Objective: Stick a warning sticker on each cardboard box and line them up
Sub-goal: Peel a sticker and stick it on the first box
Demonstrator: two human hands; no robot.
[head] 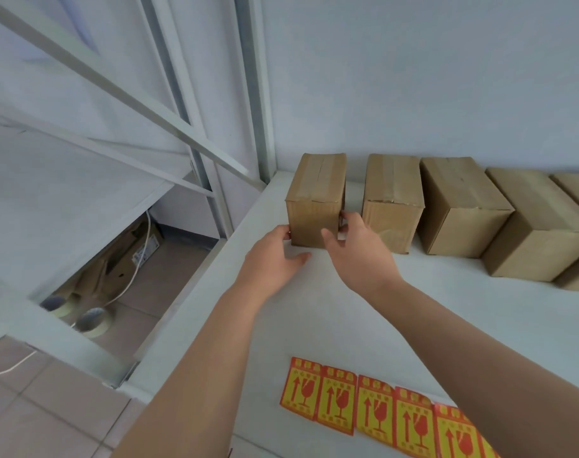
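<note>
Hands bracket the leftmost cardboard box [314, 206] at the table's [446, 309] far end, left hand [274, 256] pressing fingers against its left side, right hand [357, 249] curling fingers round its right edge, likely to pull it toward the warning stickers [380, 411].

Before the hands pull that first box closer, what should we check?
1. Hands on the leftmost box: ok. The left hand touches its left side; the right hand grips its right front edge.
2. Sticker on it: not ok, none on the faces that show.
3. Stickers ready: ok, a row lies on the near side of the table.
4. Room to slide: ok, bare table lies between box and stickers.
5. Clear of the next box: ok, a narrow gap separates them.
</note>
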